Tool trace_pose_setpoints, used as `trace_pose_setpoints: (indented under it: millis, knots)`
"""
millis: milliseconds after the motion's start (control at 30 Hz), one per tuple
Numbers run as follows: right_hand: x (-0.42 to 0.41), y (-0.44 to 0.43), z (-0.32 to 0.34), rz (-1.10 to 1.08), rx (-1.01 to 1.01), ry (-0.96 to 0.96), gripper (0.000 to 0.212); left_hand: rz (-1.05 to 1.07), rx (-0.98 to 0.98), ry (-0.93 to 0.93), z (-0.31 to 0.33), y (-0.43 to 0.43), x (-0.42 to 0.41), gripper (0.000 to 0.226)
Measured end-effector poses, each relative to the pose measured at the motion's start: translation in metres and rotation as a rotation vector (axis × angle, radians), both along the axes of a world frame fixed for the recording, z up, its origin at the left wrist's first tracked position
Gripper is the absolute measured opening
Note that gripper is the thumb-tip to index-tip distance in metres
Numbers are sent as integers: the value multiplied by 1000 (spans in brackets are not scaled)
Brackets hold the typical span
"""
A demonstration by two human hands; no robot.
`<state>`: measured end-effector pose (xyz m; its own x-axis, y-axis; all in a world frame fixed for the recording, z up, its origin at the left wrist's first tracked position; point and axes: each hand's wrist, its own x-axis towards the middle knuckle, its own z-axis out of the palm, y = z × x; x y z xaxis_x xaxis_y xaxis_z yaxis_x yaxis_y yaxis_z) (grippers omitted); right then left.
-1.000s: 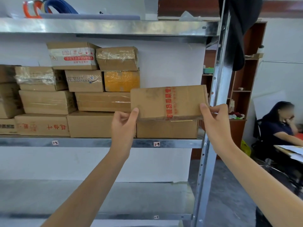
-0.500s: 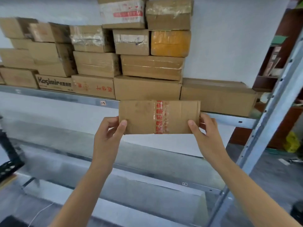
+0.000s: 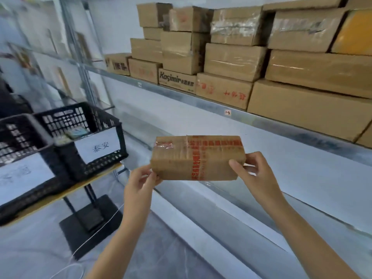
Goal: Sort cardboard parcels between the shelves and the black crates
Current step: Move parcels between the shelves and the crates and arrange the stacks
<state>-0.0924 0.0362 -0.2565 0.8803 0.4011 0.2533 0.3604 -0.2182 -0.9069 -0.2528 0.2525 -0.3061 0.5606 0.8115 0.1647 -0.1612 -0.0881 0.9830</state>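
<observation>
Holding a parcel (image 3: 196, 158) in mid-air below the shelf (image 3: 201, 102), right of the crates (image 3: 101, 167). Gripped at both ends by left hand (image 3: 141, 183) and right hand (image 3: 256, 174). Seems light, stiff; tape possibly slick.

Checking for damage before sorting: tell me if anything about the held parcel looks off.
The parcel looks worn: its red-printed tape is wrinkled and bunched at the top left corner, and the cardboard is creased. No tear or open flap shows.
</observation>
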Motion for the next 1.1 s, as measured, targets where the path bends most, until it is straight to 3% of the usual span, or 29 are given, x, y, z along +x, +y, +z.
trace_pose_setpoints:
  millis: [267,433,667,933,1100]
  knots:
    - [-7,128,3,113,87,74,36,25,-95,-54,-5,108,-50,28]
    - [-24,218,-6,293,76,118,33,114,-146,-78,-13,184,-91,36]
    - [-61,324,-36,475,63,157,57,189,-214,-13,-33,269,-148,36]
    - [-96,389,-77,624,99,156,63,263,-417,-64,-39,312,-170,67]
    - [-90,413,-82,724,52,184,61,301,-537,-163,-39,331,-161,61]
